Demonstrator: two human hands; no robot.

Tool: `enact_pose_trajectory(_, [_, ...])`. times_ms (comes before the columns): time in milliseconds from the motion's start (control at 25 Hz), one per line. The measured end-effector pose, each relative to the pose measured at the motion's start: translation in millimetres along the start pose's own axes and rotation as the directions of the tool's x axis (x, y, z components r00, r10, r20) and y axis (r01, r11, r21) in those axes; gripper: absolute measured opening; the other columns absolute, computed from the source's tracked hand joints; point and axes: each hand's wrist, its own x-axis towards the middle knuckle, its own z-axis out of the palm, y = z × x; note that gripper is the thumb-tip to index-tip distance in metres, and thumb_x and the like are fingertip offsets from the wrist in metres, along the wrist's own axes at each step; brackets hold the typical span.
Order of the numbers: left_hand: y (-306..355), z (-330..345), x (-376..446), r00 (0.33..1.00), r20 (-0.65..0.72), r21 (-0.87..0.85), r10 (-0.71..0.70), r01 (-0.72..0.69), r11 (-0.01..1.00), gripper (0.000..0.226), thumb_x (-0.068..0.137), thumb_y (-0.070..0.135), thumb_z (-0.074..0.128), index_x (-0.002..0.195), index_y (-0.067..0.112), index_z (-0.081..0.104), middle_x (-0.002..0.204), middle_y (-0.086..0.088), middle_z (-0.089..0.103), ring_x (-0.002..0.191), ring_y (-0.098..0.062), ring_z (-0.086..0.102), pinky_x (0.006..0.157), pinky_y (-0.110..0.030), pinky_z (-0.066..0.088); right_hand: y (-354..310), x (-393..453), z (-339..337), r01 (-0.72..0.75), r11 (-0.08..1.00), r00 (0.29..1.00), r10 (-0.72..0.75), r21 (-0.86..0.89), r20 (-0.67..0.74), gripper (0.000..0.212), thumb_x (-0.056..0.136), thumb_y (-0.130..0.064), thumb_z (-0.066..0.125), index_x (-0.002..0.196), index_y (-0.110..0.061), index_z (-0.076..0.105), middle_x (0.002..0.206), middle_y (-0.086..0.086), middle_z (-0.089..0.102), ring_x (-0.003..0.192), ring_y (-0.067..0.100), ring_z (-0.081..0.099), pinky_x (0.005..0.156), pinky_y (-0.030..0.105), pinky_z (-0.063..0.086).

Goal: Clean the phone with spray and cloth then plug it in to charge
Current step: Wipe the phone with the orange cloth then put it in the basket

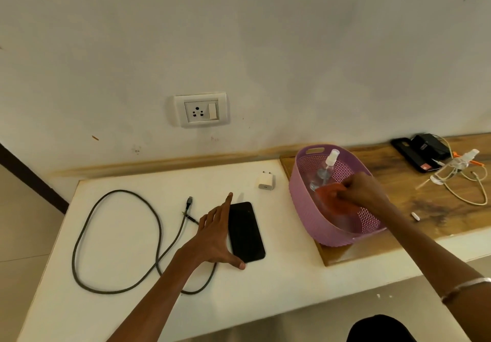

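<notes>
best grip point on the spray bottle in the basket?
Probably the neck just under the white nozzle of the spray bottle, coming from above. It leans against the far wall of the purple basket, head up; its lower body sits behind the orange cloth and the right hand.

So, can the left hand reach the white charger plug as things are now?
Probably yes. The left hand lies open at the phone's left edge, holding nothing. The white charger plug stands alone on the white counter beyond the phone, with nothing between them.

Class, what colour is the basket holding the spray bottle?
Light purple basket, with a perforated wall; the head view shows it.
</notes>
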Motion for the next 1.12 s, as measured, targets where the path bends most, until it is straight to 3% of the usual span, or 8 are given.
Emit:
enact_pose_trajectory(160, [-2.2, 1.7, -5.5, 0.999, -0.017, -0.034, 0.037, -0.037, 0.999, 0.163, 0.034, 0.073, 0.084, 0.134, 0.047, -0.043, 0.163, 0.005, -0.001, 0.152, -0.021, 0.006, 0.123, -0.045, 0.007, -29.7, -26.4, -50.2, 0.066, 0.996, 0.929, -0.082, -0.058, -0.361, 0.016, 0.083, -0.031, 0.064, 0.085, -0.021, 0.077, 0.071, 0.006, 0.071, 0.061, 0.025, 0.060, 0.052, 0.025, 0.034])
enact_pose_trajectory(320, [-0.8, 3.9, -8.1, 0.998, -0.049, -0.062, 0.040, -0.043, 0.997, 0.164, 0.033, 0.073, 0.083, 0.136, 0.046, -0.042, 0.162, 0.006, 0.003, 0.151, -0.020, 0.008, 0.123, -0.044, 0.007, -99.3, -53.8, -63.9, 0.341, 0.928, 0.835, -0.225, 0.152, -0.502, 0.026, 0.086, -0.048, 0.058, 0.098, -0.032, 0.075, 0.082, -0.010, 0.074, 0.059, 0.000, 0.057, 0.047, 0.019, 0.035])
enact_pose_trajectory(560, [-6.0, 7.0, -5.7, 0.996, -0.081, -0.075, 0.045, -0.051, 0.996, 0.165, 0.031, 0.078, 0.081, 0.141, 0.043, -0.037, 0.162, 0.008, 0.004, 0.151, -0.021, 0.009, 0.121, -0.046, 0.008, -160.8, -47.8, 31.6, 0.489, 0.858, 0.824, -0.396, 0.156, -0.405, 0.039, 0.093, -0.009, 0.055, 0.120, -0.036, 0.064, 0.111, -0.007, 0.072, 0.070, -0.005, 0.060, 0.061, -0.003, 0.039])
enact_pose_trajectory(600, [-7.9, 8.5, -4.7, 0.995, -0.084, -0.082, 0.046, -0.052, 0.995, 0.165, 0.031, 0.078, 0.080, 0.141, 0.043, -0.037, 0.162, 0.009, 0.003, 0.151, -0.021, 0.008, 0.120, -0.045, 0.007, -163.7, -46.5, 51.5, 0.493, 0.855, 0.831, -0.408, 0.161, -0.378, 0.042, 0.093, -0.006, 0.055, 0.122, -0.036, 0.063, 0.115, -0.006, 0.071, 0.071, -0.005, 0.062, 0.065, -0.001, 0.045])
enact_pose_trajectory(680, [-10.2, 12.2, -3.3, 0.994, -0.094, -0.082, 0.050, -0.058, 0.995, 0.164, 0.030, 0.080, 0.079, 0.141, 0.043, -0.036, 0.161, 0.013, 0.002, 0.151, -0.021, 0.006, 0.117, -0.041, 0.004, -165.1, -42.3, 91.8, 0.467, 0.867, 0.876, -0.424, 0.177, -0.231, 0.047, 0.094, -0.002, 0.052, 0.129, -0.032, 0.059, 0.133, -0.004, 0.060, 0.107, 0.011, 0.065, 0.093, 0.023, 0.053])
enact_pose_trajectory(760, [-12.5, 14.6, -1.6, 0.995, -0.092, -0.081, 0.035, -0.043, 0.996, 0.162, 0.031, 0.081, 0.078, 0.139, 0.046, -0.038, 0.156, 0.022, 0.002, 0.150, -0.017, 0.004, 0.114, -0.036, 0.000, -157.6, -34.3, 129.4, 0.427, 0.882, 0.904, -0.424, 0.201, -0.058, 0.040, 0.097, -0.010, 0.050, 0.133, -0.026, 0.056, 0.140, -0.001, 0.054, 0.128, 0.020, 0.052, 0.107, 0.038, 0.045])
enact_pose_trajectory(920, [-14.0, 16.0, 0.6, 0.992, -0.123, -0.143, 0.017, -0.034, 0.989, 0.165, 0.029, 0.078, 0.081, 0.143, 0.043, -0.034, 0.159, 0.009, 0.012, 0.148, -0.023, 0.015, 0.113, -0.037, 0.005, -131.3, -28.0, 173.7, 0.454, 0.891, 0.890, -0.454, 0.010, 0.027, 0.018, 0.093, -0.048, 0.049, 0.102, -0.032, 0.052, 0.115, 0.000, 0.059, 0.102, 0.016, 0.058, 0.082, 0.023, 0.047])
enact_pose_trajectory(1120, [-15.4, 16.0, -0.8, 0.993, -0.117, -0.114, 0.013, -0.026, 0.993, 0.163, 0.030, 0.082, 0.078, 0.144, 0.043, -0.032, 0.162, 0.006, 0.013, 0.150, -0.023, 0.016, 0.114, -0.038, 0.006, -113.3, -15.8, 190.7, 0.515, 0.856, 0.852, -0.506, -0.044, 0.135, 0.045, 0.097, -0.041, 0.043, 0.137, -0.022, 0.036, 0.144, 0.006, 0.041, 0.113, 0.012, 0.045, 0.099, 0.024, 0.033])
